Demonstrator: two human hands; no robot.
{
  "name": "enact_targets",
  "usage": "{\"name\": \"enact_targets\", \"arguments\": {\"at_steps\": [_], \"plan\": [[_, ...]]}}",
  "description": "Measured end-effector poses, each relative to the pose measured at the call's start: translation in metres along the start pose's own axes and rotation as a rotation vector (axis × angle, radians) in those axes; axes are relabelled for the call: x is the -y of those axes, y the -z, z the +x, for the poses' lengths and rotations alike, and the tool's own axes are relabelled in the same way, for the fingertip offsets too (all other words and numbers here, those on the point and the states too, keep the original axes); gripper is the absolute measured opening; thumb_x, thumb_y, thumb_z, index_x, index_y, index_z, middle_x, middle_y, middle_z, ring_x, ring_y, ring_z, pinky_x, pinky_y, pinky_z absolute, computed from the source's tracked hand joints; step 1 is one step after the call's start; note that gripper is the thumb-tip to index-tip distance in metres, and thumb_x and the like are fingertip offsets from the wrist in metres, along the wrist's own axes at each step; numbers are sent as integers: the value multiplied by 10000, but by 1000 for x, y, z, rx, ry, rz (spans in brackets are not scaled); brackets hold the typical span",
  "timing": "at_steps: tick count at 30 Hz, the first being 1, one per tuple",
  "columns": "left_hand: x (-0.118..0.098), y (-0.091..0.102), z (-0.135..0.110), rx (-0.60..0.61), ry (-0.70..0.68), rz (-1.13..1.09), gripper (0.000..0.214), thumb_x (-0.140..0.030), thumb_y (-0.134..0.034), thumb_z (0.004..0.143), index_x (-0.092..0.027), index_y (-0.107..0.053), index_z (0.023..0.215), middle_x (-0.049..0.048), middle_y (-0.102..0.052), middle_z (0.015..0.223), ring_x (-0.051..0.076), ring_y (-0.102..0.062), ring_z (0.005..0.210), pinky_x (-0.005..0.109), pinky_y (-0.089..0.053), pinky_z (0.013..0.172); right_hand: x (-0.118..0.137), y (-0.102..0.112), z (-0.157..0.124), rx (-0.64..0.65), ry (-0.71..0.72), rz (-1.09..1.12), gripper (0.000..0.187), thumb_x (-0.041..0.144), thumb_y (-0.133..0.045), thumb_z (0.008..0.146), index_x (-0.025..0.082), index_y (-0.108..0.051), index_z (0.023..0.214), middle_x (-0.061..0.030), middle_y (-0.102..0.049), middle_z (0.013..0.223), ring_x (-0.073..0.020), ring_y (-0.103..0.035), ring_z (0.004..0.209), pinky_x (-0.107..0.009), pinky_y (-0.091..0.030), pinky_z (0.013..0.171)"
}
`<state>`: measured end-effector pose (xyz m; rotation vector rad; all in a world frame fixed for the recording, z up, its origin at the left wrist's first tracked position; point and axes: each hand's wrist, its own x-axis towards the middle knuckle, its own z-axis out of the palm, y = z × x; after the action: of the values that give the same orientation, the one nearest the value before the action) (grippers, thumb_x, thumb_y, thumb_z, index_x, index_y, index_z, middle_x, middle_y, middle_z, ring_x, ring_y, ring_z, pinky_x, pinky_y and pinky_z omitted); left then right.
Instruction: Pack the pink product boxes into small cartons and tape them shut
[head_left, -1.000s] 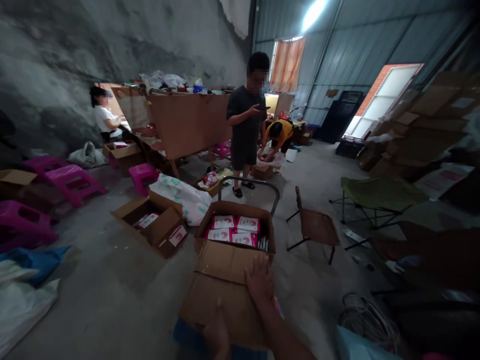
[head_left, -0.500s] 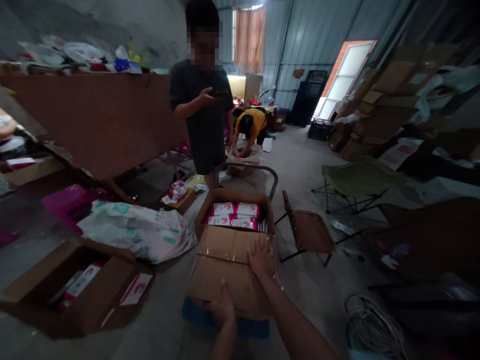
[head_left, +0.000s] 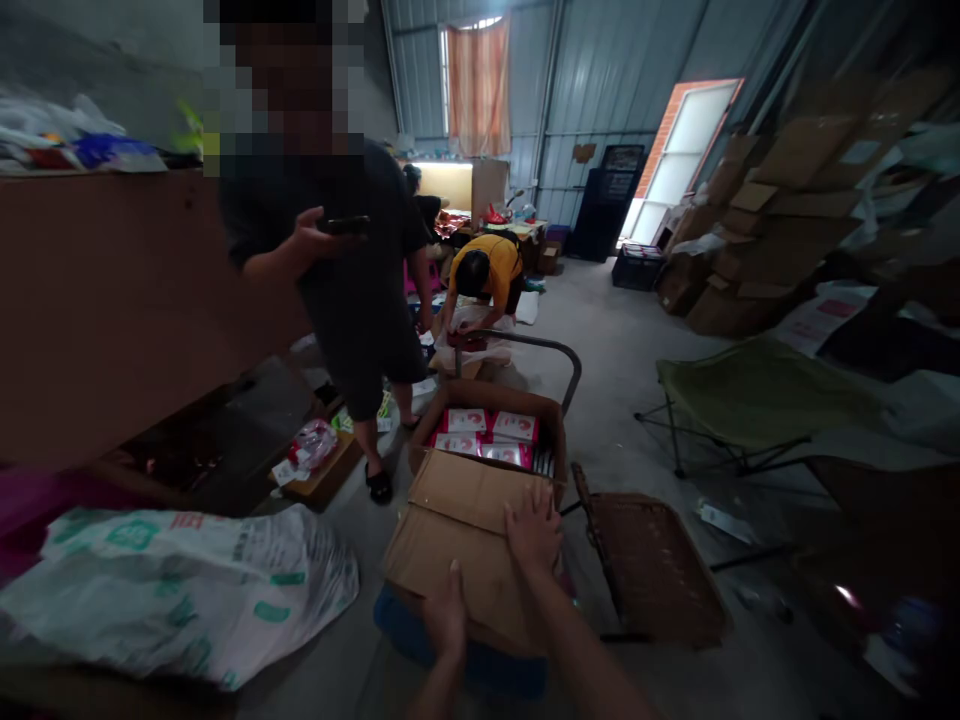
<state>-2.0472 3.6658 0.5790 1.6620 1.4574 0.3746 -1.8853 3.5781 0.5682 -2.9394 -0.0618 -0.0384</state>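
Cardboard box (head_left: 465, 540), lower centre: left hand (head_left: 445, 620) and right hand (head_left: 534, 530) press flat on its flap, grip released, box now nearer the standing person (head_left: 337, 300), pushed forward.

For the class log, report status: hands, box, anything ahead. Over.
Left hand and right hand flat on the cardboard box, open, gripping nothing. Box on a blue cart. Standing person and brown chair close beside.
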Motion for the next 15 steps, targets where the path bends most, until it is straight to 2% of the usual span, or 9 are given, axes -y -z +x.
{"name": "enact_targets", "arguments": {"at_steps": [5,9,12,15], "plan": [[-60,-75,62,151,91,-61,533,-557,-655,929,-70,-819,1070,279,-805,1138,432,-737,1230,437,-609,1025,11,-9,102,-41,-61,-35,679,622,-393,1045,309,-477,1641,-164,-311,1763,-451,-555,1330,-586,-577,918],[-111,-141,105,160,165,-60,620,-627,-692,902,-104,-767,1227,262,-790,1226,422,-729,1252,467,-602,1051,14,-15,188,-37,-149,-79,663,617,-362,1056,343,-449,1653,-143,-282,1778,-439,-572,1311,-578,-571,927],[-153,-195,131,273,223,36,781,-706,-630,922,-45,-698,1332,318,-734,1320,440,-680,1327,494,-575,1100,8,-20,257,-21,-186,-83,659,607,-364,1058,344,-438,1658,-153,-244,1793,-431,-555,1356,-583,-542,993],[-187,-257,158,332,127,-3,840,-651,-554,982,16,-547,1492,316,-629,1492,386,-589,1453,423,-509,1199,-2,-26,329,14,-214,-58,665,603,-392,1049,333,-440,1655,-167,-243,1792,-431,-521,1406,-598,-518,1033]]}}
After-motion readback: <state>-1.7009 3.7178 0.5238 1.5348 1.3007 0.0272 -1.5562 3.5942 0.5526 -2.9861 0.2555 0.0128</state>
